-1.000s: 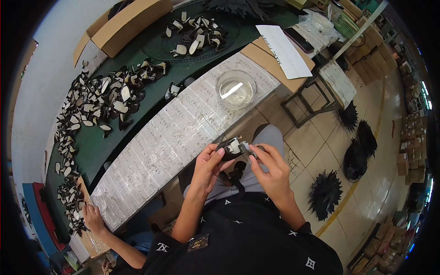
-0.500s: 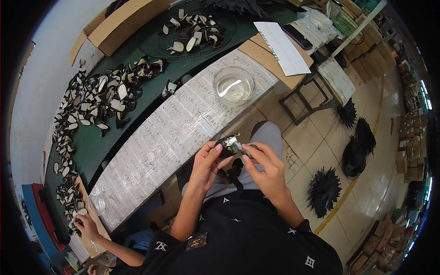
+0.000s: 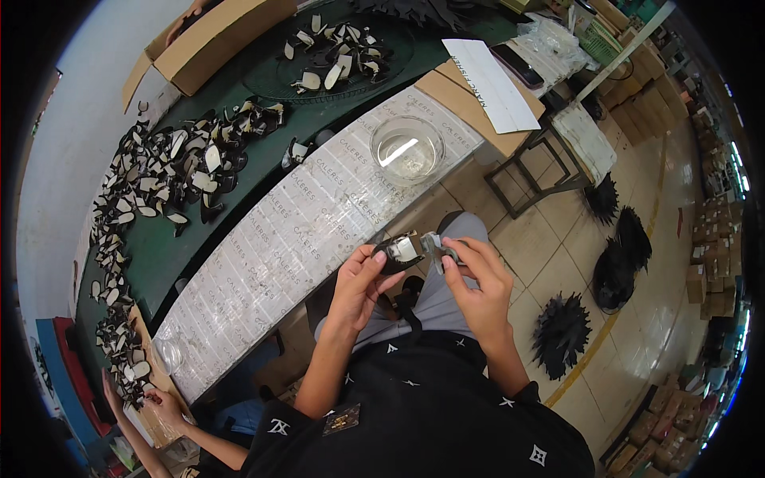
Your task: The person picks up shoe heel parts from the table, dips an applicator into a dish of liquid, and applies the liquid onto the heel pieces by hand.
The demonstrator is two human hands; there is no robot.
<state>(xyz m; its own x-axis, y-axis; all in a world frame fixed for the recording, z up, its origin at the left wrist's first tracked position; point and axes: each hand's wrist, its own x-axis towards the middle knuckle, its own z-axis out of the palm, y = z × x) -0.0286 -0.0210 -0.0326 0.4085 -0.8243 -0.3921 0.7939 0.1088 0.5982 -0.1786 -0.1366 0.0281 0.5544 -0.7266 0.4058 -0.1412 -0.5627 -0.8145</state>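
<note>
My left hand (image 3: 357, 285) is closed round a small black shoe part (image 3: 404, 250) with a whitish inner face turned up. Across from it, my right hand (image 3: 481, 280) pinches a small grey, partly shiny piece (image 3: 433, 245) between thumb and fingers. Its exact kind cannot be made out. A short gap lies between this piece and the shoe part. Both hands are above my lap, beside the near edge of the wrapped bench.
On the bench (image 3: 279, 247) stands a clear round dish (image 3: 408, 150). Many black-and-white shoe parts (image 3: 191, 163) cover the green table behind. A co-worker's hand (image 3: 165, 410) is at lower left. A stool (image 3: 550, 163) and black fringed bundles (image 3: 562, 334) stand on the right.
My right hand has moved to the right with the grey piece, away from the shoe part, whose white face now shows more. A second co-worker's arm appears at lower left.
</note>
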